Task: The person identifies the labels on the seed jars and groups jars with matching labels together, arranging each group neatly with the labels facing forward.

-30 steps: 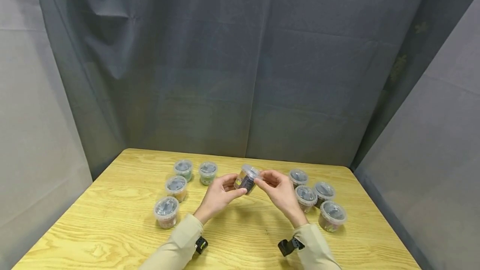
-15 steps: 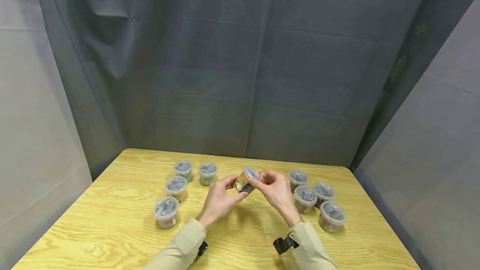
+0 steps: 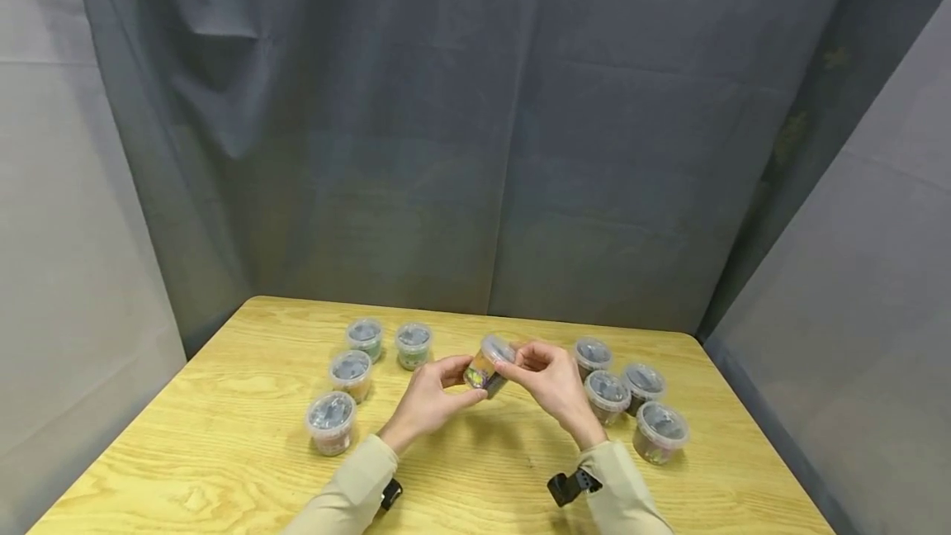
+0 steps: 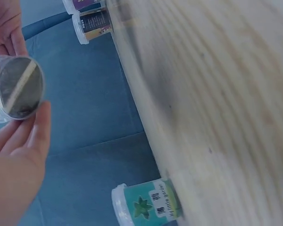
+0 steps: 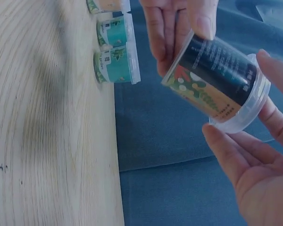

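Note:
Tilted between my two hands above the table is a small clear plastic tub [image 3: 483,371] with a translucent lid. Its label [image 5: 217,77] shows a black text panel beside an orange panel with plant pictures. My left hand [image 3: 427,403] grips it round the lower end, thumb on the near side. At the lid end, the thumb and fingers of my right hand [image 3: 553,386] pinch the rim. The left wrist view faces the tub's round bottom [image 4: 21,87], which looks dark with a pale strip across it.
Several lidded tubs stand on the wooden table [image 3: 186,436]. On the left are two green ones, an orange tub [image 3: 351,376] and a pinkish tub [image 3: 330,423]. Several darker ones cluster on the right, one tub [image 3: 660,433] nearest me. A grey curtain [image 3: 416,147] hangs behind.
The held tub has been turned: its dark panel faced the head camera earlier, and now more of the orange side shows. My right fingers have shifted along the lid.

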### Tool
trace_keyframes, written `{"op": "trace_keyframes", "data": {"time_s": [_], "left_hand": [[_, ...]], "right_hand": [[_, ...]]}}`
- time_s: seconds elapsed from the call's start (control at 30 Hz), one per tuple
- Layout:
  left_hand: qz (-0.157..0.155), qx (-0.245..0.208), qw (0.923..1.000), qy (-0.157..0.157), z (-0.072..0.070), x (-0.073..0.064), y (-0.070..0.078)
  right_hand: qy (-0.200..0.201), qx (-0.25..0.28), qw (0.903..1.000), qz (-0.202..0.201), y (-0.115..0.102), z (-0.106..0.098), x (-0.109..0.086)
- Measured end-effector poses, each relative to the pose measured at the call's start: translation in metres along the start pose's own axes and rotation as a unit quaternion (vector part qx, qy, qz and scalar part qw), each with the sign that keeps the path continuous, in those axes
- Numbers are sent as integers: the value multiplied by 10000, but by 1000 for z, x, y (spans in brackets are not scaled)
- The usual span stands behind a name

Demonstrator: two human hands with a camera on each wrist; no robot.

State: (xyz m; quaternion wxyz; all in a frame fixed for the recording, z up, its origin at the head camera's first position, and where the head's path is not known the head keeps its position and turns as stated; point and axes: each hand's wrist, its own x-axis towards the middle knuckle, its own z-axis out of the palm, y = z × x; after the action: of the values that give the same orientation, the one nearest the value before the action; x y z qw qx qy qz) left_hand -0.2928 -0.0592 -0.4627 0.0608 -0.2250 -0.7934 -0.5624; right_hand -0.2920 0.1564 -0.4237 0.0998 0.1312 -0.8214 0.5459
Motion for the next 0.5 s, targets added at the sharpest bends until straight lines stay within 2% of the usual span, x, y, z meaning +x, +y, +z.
{"op": "trace_keyframes", "data": {"time_s": [0.1,0.23,0.3,0.43,0.5], "left_hand": [[-145,-495,9985,-205,-1,1,-2],[-386,-800,9959,-171,-2,-1,3],[-440,-799,9958,-47,-4,-5,12],[-327,-550,9972,396,-3,-7,9],[-199,-322,9972,642,0,-6,2]], "right_hand": [[-164,356,9992,-66,1,0,1],[-325,721,9968,-133,2,4,4],[-295,706,9970,-83,-3,7,3],[-63,249,9996,131,-9,13,2],[51,-10,9998,200,-11,14,1]]}}
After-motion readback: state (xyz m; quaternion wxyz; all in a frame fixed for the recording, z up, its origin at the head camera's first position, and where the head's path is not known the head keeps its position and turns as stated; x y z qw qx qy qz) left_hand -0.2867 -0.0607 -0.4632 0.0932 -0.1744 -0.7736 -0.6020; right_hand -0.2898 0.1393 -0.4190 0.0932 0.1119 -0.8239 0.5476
